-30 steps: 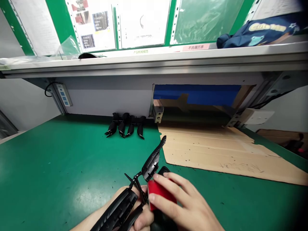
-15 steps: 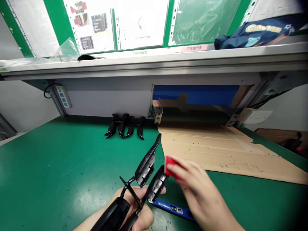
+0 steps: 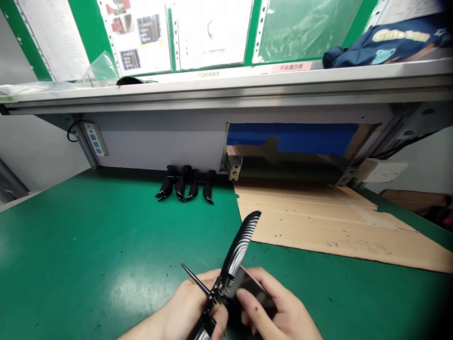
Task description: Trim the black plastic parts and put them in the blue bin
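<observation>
My left hand is closed around a glossy black moulded plastic part with thin branching runners. One long, curved, ribbed piece of it points up and to the right, its hollow side showing. The fingers of my right hand pinch a dark flat piece against the base of that curved piece. Whether this flat piece belongs to the moulded part or is separate, I cannot tell. The lower end of the part runs out of view at the bottom edge.
Several similar black parts lie at the back of the green table. A cardboard sheet covers the back right, before an opening with blue covering. Above runs a metal-edged shelf with a dark blue cloth item.
My right hand has come left and down against the part, which has turned in my left hand. The red object in my right hand and the blue tool below no longer show.
</observation>
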A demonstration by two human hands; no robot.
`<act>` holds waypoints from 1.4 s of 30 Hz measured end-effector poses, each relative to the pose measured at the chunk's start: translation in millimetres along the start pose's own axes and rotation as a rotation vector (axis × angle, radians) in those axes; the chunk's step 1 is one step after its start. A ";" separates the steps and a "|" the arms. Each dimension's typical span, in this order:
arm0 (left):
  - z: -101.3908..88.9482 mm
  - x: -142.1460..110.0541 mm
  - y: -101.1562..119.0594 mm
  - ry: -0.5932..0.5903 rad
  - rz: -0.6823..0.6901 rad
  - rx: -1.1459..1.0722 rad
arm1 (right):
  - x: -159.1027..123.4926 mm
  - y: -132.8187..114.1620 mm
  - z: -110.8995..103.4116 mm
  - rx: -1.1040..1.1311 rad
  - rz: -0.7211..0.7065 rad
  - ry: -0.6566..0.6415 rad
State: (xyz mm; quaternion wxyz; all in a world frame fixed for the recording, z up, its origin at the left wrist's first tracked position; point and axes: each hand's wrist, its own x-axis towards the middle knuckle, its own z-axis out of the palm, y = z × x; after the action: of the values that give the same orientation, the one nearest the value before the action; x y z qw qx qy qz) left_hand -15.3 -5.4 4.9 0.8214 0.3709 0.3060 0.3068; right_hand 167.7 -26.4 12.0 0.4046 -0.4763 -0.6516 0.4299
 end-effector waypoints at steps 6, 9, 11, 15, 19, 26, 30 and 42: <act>-3.0 2.8 -4.8 -0.026 -0.061 -0.050 | 17.2 9.3 -28.9 -0.191 -0.073 0.358; -4.5 4.0 -6.0 -0.083 -0.035 -0.077 | 15.7 6.7 -31.9 -0.228 -0.315 0.229; -5.4 5.0 -7.8 -0.114 -0.033 -0.100 | 14.0 3.1 -28.6 -0.225 -0.404 0.105; -8.2 7.7 -13.4 -0.145 0.019 -0.166 | 12.7 -1.5 -19.8 -0.174 -0.394 -0.006; -9.2 7.6 -13.1 -0.115 0.050 -0.198 | 12.5 -4.4 -18.1 -0.097 -0.347 -0.036; -9.4 1.1 -3.0 -0.057 0.080 -0.173 | 14.2 -8.4 -35.8 -0.027 -0.342 -0.182; -10.4 2.3 -7.3 -0.080 0.079 -0.167 | 12.2 -3.3 -29.1 -0.024 -0.344 0.063; 2.7 -10.2 18.9 0.073 0.202 0.007 | 19.5 -10.8 -54.6 -0.417 -0.342 -0.204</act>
State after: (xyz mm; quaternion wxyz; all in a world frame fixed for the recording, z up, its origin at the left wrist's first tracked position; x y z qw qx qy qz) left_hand -24.9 -3.8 24.3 0.7733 0.3915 0.2978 0.4001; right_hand 211.7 0.1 41.0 0.2970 -0.3865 -0.8342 0.2579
